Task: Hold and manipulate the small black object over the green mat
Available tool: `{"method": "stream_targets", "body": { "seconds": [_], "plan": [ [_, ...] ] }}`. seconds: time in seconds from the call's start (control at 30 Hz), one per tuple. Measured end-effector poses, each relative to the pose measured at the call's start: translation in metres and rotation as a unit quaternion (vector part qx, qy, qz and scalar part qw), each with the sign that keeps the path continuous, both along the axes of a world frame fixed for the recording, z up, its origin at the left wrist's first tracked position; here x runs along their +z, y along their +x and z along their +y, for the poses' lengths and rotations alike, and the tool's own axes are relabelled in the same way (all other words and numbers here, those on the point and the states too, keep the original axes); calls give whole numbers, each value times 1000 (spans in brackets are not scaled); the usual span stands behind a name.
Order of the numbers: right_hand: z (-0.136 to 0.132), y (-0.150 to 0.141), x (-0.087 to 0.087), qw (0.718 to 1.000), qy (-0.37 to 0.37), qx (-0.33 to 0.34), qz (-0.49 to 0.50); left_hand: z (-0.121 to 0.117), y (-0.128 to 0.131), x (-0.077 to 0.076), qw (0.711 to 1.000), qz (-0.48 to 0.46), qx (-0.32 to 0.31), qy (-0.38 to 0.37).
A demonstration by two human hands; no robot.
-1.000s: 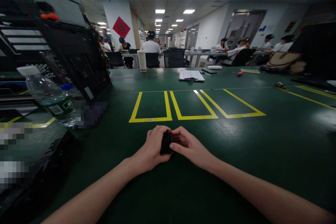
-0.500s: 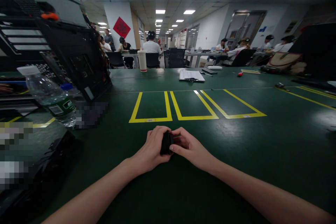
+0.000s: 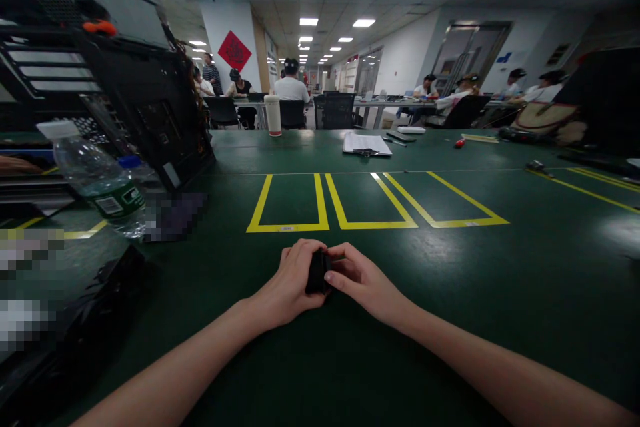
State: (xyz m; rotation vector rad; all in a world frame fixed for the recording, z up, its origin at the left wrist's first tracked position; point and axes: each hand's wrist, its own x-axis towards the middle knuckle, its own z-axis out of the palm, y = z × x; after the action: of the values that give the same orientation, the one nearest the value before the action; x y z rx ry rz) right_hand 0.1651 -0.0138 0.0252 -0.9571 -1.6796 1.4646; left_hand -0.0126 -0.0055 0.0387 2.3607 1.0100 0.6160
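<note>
A small black box-like object (image 3: 317, 272) is between my two hands, over the near middle of the green table (image 3: 320, 360). My left hand (image 3: 295, 277) is closed around its left side, fingers over the top and thumb below. On the right side, my right hand (image 3: 357, 275) pinches the object's edge with bent fingers and thumb. What kind of object it is, I cannot make out; the hands cover much of it. Just beyond lie three frames of yellow tape (image 3: 287, 228) stuck on the tabletop.
At left stand a plastic bottle (image 3: 107, 180), an open black computer case (image 3: 150, 113) and a black plastic bag (image 3: 95, 307). Farther back are a clipboard with paper (image 3: 367, 143), a white tumbler (image 3: 273, 116) and a red object (image 3: 459, 143). Several people sit at tables behind.
Both hands keep their hold on the black object with hardly any movement. The whole view has shifted very slightly.
</note>
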Motion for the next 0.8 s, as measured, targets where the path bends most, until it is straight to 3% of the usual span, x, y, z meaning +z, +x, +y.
{"method": "stream_targets", "body": {
  "seconds": [0.2,0.47,0.63,0.8],
  "plan": [
    [0,0,-5,998,54,6,25,1,-1,0,1000,0,1,-4],
    [0,0,1,1000,17,-9,-8,0,-1,0,1000,-3,3,-15],
    [0,1,-4,999,34,18,16,0,-1,-1,1000,-2,3,-10],
    [2,-1,-6,998,56,-5,24,1,0,-2,1000,-4,3,2]
  ]
}}
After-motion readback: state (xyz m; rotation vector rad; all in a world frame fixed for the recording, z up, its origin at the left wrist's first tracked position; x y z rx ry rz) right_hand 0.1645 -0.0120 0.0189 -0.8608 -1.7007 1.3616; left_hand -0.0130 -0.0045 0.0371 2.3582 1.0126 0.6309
